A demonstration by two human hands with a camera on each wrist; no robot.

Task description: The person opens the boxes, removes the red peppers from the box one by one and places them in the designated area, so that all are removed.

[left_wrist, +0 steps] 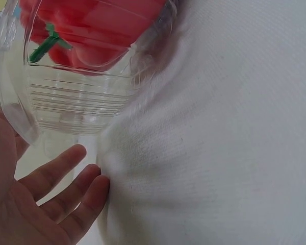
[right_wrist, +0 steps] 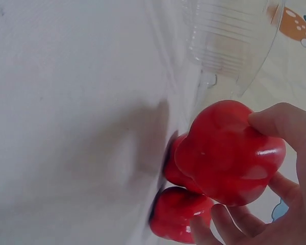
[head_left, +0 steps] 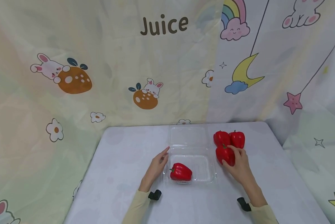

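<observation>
My right hand [head_left: 241, 165] grips a red bell pepper [head_left: 224, 155] between thumb and fingers. In the right wrist view this held pepper [right_wrist: 229, 153] appears raised off the table, its bottom toward the camera. Two more red bell peppers stand right behind it, one on the left [head_left: 221, 137] and one on the right [head_left: 237, 139]. A clear plastic clamshell container [head_left: 203, 168] lies unfolded at the middle, a red bell pepper [head_left: 181, 172] on its side within the front half. My left hand [head_left: 157, 166], fingers extended, is at the container's left rim; whether it touches is unclear.
The container's lid [head_left: 188, 137] lies folded back toward the far table edge. A white cloth covers the table [head_left: 122, 174]. Behind it hangs a printed curtain [head_left: 114, 62] with cartoon rabbits. Black wrist cameras sit at both cuffs.
</observation>
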